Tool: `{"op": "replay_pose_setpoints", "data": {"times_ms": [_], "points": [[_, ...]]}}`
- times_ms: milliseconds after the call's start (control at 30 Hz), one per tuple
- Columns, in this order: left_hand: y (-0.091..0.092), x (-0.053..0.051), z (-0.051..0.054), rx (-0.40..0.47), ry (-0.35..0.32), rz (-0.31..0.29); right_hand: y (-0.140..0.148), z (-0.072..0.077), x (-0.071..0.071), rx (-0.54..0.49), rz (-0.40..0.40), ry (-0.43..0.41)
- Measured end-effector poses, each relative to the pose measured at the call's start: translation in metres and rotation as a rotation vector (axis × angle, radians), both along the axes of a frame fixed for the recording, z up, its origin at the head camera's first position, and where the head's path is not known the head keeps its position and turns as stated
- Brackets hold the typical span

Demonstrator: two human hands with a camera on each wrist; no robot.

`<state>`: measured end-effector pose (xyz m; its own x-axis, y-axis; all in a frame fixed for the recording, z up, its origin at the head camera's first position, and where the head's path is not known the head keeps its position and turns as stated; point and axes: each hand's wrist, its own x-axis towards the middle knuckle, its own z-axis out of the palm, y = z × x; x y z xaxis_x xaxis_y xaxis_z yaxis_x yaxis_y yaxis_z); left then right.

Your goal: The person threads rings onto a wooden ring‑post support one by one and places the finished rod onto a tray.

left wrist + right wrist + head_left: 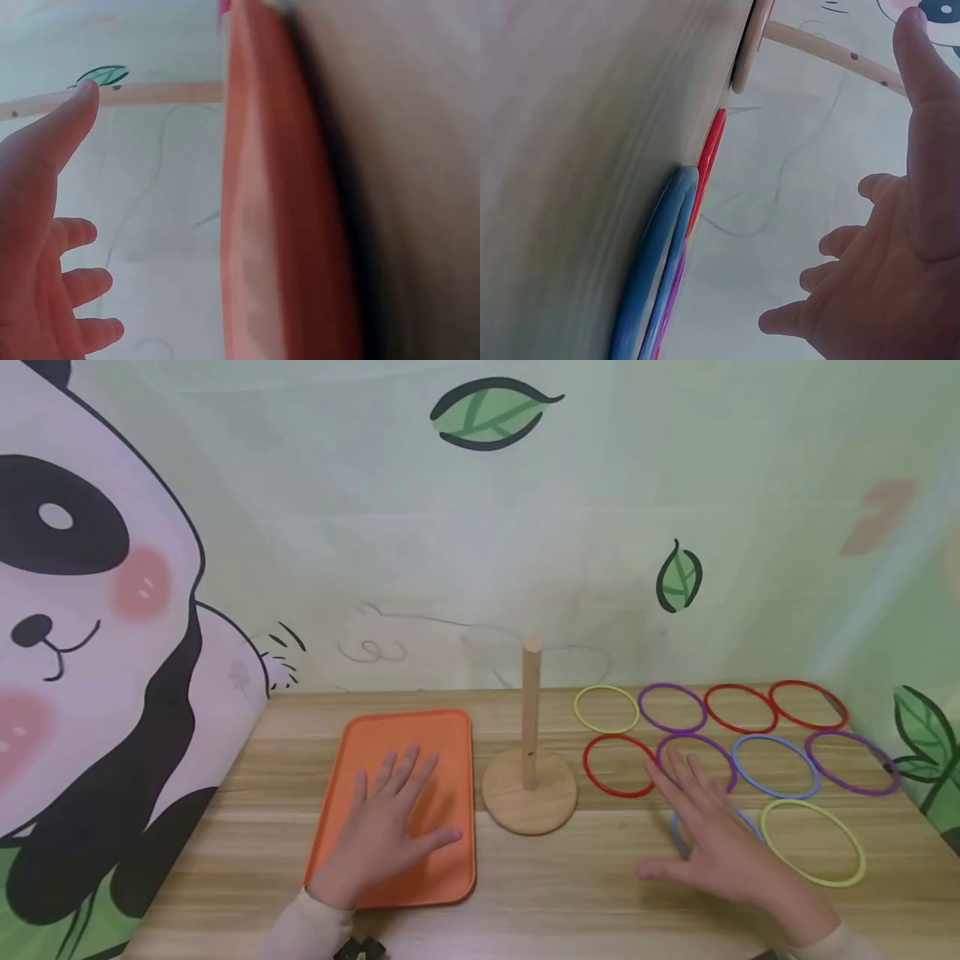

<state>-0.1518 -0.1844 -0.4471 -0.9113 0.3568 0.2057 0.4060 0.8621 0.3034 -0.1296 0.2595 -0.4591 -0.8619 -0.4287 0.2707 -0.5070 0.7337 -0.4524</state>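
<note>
My left hand (386,827) hovers with spread fingers over an orange tray (442,877) on the left of the table. The left wrist view shows a gap between that hand and the tray. On the right, my right hand (712,843) is held above several coloured rings, fingers spread and holding nothing. It partly hides a blue ring (677,837) and a purple ring (731,768). Between the hands stands a wooden peg (531,710) upright on a round base (510,802). A red ring (587,768) lies nearest the peg.
The rings lie flat in rows: a yellow ring (576,710) at the back and a larger yellow ring (862,860) at the front right among them. Behind the wood-grain table (555,902) hangs a backdrop (360,510) printed with a panda and leaves.
</note>
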Motion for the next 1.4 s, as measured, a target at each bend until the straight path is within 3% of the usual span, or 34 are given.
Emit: {"op": "replay_pose_setpoints", "data": {"times_ms": [400,633,800,1067,1233,1400], "points": [[0.026,-0.024,-0.002,0.17,-0.153,-0.065,0.026,-0.013,0.001,-0.036,-0.059,0.025],[0.042,-0.045,-0.008,0.298,-0.235,-0.119,0.053,-0.016,0.003,-0.05,-0.13,-0.001],[0.051,-0.054,-0.016,0.396,-0.331,-0.103,0.071,-0.021,0.009,-0.054,-0.17,-0.019],[0.055,-0.059,-0.034,0.345,-0.285,-0.079,0.083,-0.026,0.013,-0.031,-0.197,-0.078],[0.057,-0.06,-0.039,0.345,-0.285,-0.115,0.087,-0.025,0.013,0.027,-0.209,-0.092],[0.056,-0.062,-0.045,0.263,-0.313,-0.168,0.094,-0.026,0.014,0.06,-0.218,-0.115]]}}
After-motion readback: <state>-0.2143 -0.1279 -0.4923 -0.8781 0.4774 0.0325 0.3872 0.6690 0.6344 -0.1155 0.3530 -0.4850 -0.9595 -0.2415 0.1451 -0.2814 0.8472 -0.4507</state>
